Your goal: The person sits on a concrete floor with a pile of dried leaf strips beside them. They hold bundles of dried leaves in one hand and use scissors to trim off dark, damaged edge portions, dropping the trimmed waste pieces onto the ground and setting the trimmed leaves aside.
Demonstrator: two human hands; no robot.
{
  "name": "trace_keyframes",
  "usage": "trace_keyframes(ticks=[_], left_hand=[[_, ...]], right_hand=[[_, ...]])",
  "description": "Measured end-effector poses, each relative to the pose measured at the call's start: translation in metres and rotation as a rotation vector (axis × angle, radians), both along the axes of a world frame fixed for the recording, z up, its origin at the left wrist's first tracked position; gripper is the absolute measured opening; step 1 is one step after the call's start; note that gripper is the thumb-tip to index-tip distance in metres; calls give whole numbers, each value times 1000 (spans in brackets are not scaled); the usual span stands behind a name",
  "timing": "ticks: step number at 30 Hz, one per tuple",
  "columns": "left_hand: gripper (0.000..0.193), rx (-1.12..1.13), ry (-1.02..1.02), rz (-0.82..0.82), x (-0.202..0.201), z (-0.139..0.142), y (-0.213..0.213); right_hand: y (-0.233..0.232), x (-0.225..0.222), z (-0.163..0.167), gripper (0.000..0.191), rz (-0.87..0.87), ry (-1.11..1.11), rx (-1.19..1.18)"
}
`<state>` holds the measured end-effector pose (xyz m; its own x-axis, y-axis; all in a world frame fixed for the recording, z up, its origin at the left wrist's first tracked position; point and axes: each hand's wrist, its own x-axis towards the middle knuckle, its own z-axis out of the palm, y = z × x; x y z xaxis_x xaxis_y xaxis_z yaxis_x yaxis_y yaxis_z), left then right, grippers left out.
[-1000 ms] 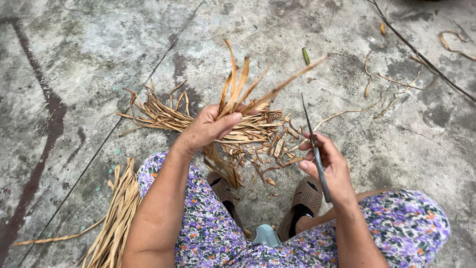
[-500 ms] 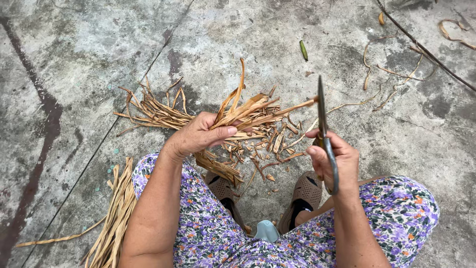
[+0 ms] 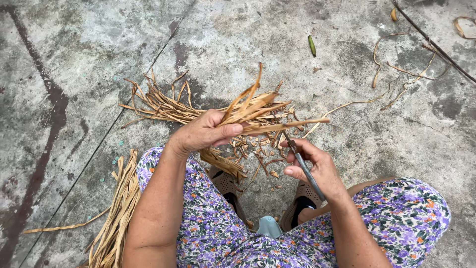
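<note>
A: What does the left hand [image 3: 206,133] hold?

B: It holds a bundle of dry leaf strips [image 3: 258,106]. The fingers are curled around the bundle and the thumb presses on it from the near side, so the grip is closed. The strips fan out past the hand, up and to the right, and one long strip points to the right over the knife hand.

A: And the right hand [image 3: 315,166]?

B: It is wrapped around a knife [image 3: 302,166] with a dark handle and a grey blade. The fingers are folded on the handle and pressed together. The tip of the blade comes just under the long strip (I cannot tell if it really touches it).

A: Where is the bundle, compared with the ground?

B: It is lifted above the concrete floor [image 3: 99,59], in front of the knees, between both hands. Under it lies a pile of more strips [image 3: 158,106], which spreads to the left, and small cut pieces [image 3: 258,159] are scattered near the sandals [image 3: 223,181].

A: What else is around?

B: A second heap of longer strips [image 3: 119,208] lies beside the left leg. The person wears a dress with purple flowers [image 3: 396,213]. Farther away, at the top, there is one small green pod [image 3: 312,45], and some thin curled stems [image 3: 406,69] lie on the right.
</note>
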<state>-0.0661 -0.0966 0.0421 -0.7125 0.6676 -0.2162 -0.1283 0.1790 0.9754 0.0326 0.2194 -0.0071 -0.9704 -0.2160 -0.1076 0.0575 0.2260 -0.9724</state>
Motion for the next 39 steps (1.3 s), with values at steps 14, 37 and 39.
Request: trace_keyframes(ticks=[14,37,39], left_hand=[[45,-54,65,-177,7,2,15],[48,172,-69,-315,7,-4,-25],[47,64,38,-362,10,1,-17]], right_hand=[[-12,9,-7,70,-21,292,45],[-15,6,2,81,98,-213,-370],[-11,5,4,80,75,-180,-311]])
